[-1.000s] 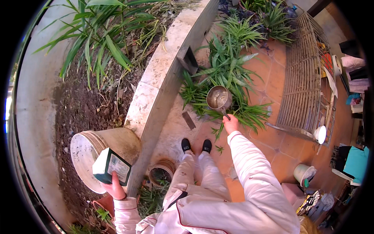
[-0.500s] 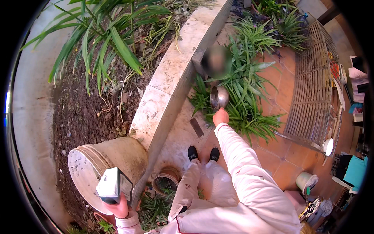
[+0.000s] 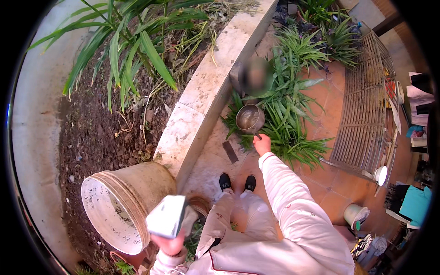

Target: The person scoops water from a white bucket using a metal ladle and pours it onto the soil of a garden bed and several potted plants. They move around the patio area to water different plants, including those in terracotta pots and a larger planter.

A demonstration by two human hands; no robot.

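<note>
Metal catches the light as a person's right hand [image 3: 262,145], clenched around a handle, holds out a small round pan [image 3: 250,118], its open side facing up, in front of spiky green plants [image 3: 293,137]. At lower left, the left hand [image 3: 170,244] grasps a white carton [image 3: 166,217], slightly blurred, near the rim of a dirt-stained, cream-coloured bucket [image 3: 153,183]. Beside the bucket runs a pale stone ledge [image 3: 179,130], edging a bed of dark soil [image 3: 98,128]. Dark shoes [image 3: 225,182] stand below the pan; a slatted bench [image 3: 362,105] sits to the right on terracotta tiles [image 3: 323,183].
</note>
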